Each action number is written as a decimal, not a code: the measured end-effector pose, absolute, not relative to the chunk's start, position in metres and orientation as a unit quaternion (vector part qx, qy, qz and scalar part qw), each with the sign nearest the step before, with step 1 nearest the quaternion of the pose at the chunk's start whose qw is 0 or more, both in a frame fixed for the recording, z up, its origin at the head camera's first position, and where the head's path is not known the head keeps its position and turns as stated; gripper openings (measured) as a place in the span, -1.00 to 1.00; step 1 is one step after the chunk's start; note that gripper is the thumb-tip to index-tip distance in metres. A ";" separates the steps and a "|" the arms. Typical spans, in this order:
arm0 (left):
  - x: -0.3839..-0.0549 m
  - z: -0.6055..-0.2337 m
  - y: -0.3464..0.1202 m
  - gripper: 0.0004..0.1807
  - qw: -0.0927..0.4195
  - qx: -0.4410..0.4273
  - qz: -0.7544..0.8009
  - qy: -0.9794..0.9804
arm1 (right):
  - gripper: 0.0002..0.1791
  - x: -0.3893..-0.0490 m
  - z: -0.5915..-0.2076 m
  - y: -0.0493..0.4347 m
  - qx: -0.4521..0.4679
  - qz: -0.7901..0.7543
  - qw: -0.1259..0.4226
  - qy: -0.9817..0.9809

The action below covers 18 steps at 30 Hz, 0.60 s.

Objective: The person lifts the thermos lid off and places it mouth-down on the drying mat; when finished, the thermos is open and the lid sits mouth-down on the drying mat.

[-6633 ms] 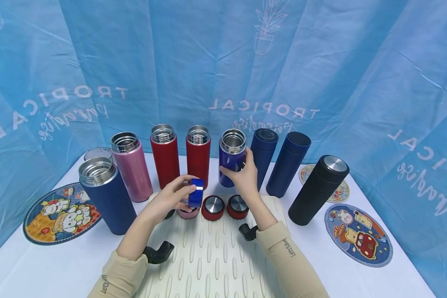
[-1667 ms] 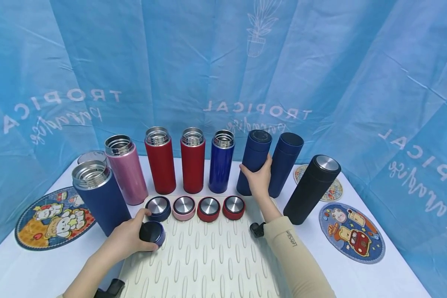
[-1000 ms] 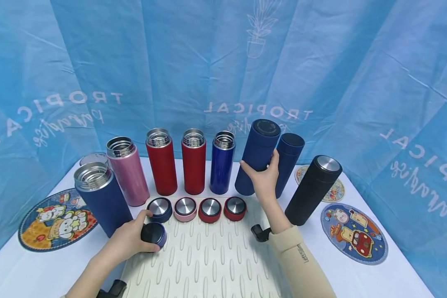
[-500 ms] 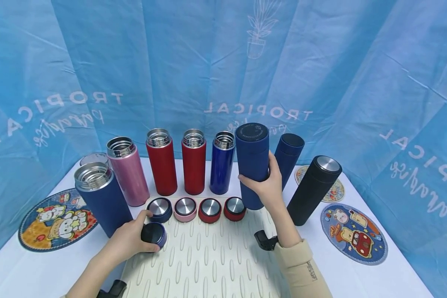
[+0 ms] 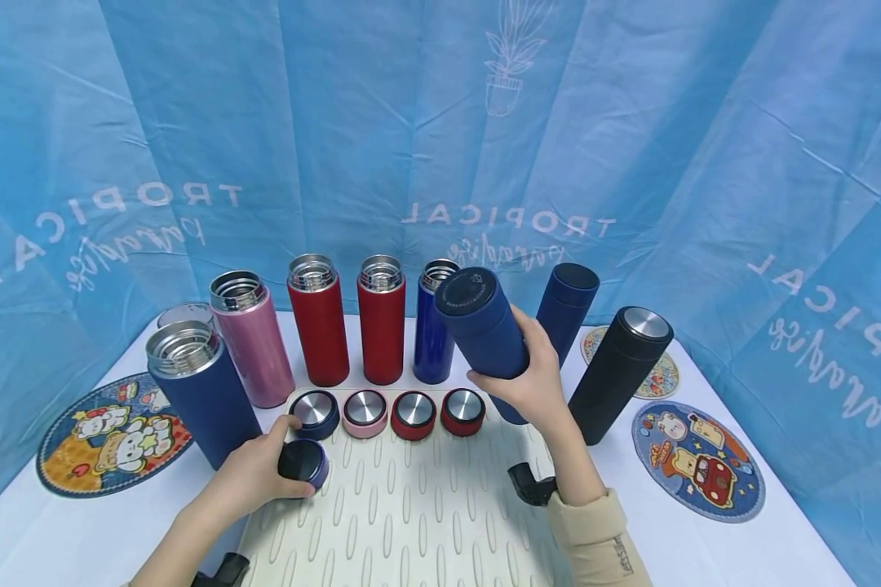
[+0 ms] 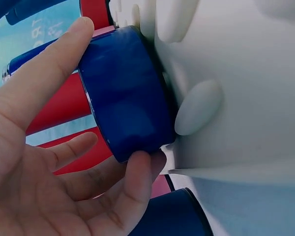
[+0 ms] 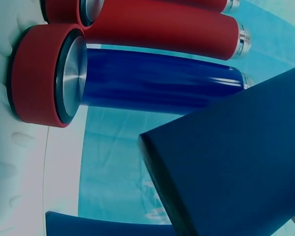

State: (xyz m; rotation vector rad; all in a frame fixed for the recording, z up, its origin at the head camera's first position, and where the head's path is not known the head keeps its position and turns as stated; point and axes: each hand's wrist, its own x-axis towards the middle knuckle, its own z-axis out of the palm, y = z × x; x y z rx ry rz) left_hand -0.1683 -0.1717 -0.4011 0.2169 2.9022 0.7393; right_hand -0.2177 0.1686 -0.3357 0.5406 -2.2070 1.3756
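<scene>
My left hand (image 5: 253,473) holds a glossy blue bottle lid (image 5: 303,462) with a black top between thumb and fingers. In the left wrist view this lid (image 6: 125,91) sits on the cream mat. Raised off the table, a navy thermos bottle (image 5: 488,334) is gripped by my right hand (image 5: 532,379). It has its dark cap on and leans with its top to the left, partly covering the open glossy blue bottle (image 5: 431,346). In the right wrist view the navy thermos (image 7: 236,152) slants across; only a sliver of the hand shows there.
Lids in navy (image 5: 314,413), pink (image 5: 365,412) and red (image 5: 413,414) line the cream mat's (image 5: 411,505) back edge. Behind stand uncapped red (image 5: 319,334), pink (image 5: 257,350) and navy (image 5: 209,408) bottles. A capped navy bottle (image 5: 567,306) and a black one (image 5: 620,375) stand right.
After the glossy blue bottle was let go and its lid lowered to the mat, my right hand took the navy thermos, lifted it, brought it nearer and tipped its top left. The left hand stayed lately.
</scene>
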 end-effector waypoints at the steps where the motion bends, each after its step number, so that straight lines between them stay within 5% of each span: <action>1: -0.168 -0.401 -0.172 0.02 0.068 0.074 0.244 0.965 | -0.05 -0.217 -0.336 0.169 0.201 0.494 0.241 -0.811; 18: -0.167 -0.399 -0.170 0.04 0.073 0.085 0.245 0.963 | -0.04 -0.212 -0.341 0.171 0.249 0.422 0.241 -0.838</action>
